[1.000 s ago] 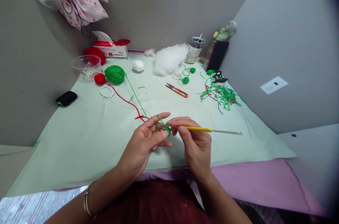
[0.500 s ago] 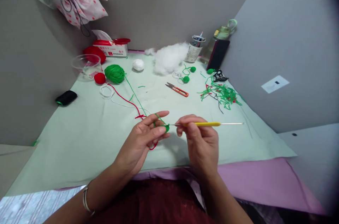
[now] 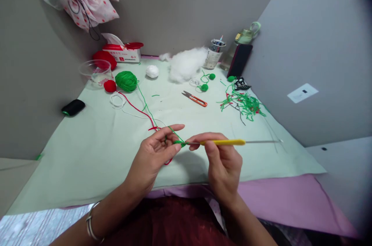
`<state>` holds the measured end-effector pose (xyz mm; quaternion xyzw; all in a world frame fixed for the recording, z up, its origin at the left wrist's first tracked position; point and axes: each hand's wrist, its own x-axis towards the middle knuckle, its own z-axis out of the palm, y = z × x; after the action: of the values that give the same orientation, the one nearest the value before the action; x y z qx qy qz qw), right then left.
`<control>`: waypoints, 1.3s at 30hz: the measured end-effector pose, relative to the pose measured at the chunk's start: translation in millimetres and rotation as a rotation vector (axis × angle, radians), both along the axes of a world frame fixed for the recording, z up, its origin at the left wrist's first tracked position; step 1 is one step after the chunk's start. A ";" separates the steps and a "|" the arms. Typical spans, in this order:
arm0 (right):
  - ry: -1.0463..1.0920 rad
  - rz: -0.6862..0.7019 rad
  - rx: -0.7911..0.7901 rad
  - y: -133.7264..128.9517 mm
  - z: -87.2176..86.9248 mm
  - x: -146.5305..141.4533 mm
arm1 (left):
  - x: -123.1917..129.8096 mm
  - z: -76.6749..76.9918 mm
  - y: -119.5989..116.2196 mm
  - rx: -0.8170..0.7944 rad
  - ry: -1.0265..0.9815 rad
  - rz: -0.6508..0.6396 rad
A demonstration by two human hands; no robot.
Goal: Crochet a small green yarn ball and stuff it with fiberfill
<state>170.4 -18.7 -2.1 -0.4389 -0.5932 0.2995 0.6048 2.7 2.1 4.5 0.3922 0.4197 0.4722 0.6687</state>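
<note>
My left hand (image 3: 152, 157) pinches a small green crochet piece (image 3: 180, 143) between thumb and fingers, with green yarn looped over the raised index finger. That strand (image 3: 145, 104) runs back across the pale green mat (image 3: 95, 149) to a green yarn ball (image 3: 126, 81). My right hand (image 3: 222, 160) grips a crochet hook with a yellow handle (image 3: 225, 142); its metal tip sits in the green piece and its long metal tail points right. A red strand (image 3: 136, 109) hangs under my left hand.
Orange snips (image 3: 194, 99) lie mid-mat. A heap of green yarn scraps (image 3: 242, 103) is at right. White stuffing (image 3: 186, 66), a white ball (image 3: 152, 71), a pen jar (image 3: 214, 53), a tissue box (image 3: 122, 53), red yarn balls (image 3: 109, 86) and a clear bowl (image 3: 94, 71) line the back.
My right hand has drawn the hook to the right and levelled it, pulling green yarn with it. My left hand has stayed in place holding the piece.
</note>
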 end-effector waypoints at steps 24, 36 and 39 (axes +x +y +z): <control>-0.022 -0.050 0.170 3.1 -6.7 -1.7 | 2.9 1.2 3.4 -0.240 -0.339 -0.076; 0.129 0.070 0.019 7.2 -3.9 -7.0 | 4.1 0.2 -1.8 -0.069 -0.152 -0.050; 0.072 0.034 0.051 8.1 -2.0 -10.1 | 6.8 1.5 -2.8 -0.053 -0.178 -0.058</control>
<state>160.2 -10.5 -4.1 -0.4022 -0.5859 0.3103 0.6314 9.6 -0.7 6.0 0.3427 0.3596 0.4744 0.7267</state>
